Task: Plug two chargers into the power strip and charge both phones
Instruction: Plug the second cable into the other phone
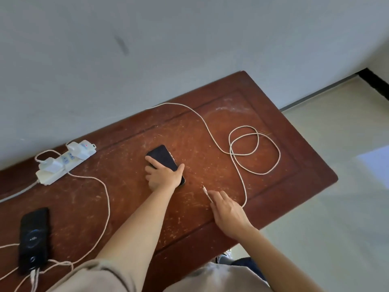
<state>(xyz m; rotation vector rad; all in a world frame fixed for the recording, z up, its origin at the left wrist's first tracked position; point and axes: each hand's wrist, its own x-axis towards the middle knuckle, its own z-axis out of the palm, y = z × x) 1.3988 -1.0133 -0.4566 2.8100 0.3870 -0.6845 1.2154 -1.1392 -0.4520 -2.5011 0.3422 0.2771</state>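
Note:
A white power strip point(63, 163) lies at the table's back left with two white chargers point(78, 151) plugged in. A black phone point(33, 239) at the front left shows a charging screen, with a cable in its bottom end. My left hand point(163, 175) grips a second dark phone point(161, 158) lying mid-table. My right hand point(226, 209) pinches the free end of a white cable point(207, 193), connector tip pointing toward that phone, a short gap away. This cable loops point(254, 149) at the right.
The brown wooden table point(273, 186) stands against a white wall point(147, 49). Its right and front edges drop to a pale floor point(336, 207). The other cable point(106, 194) curves across the left half of the table.

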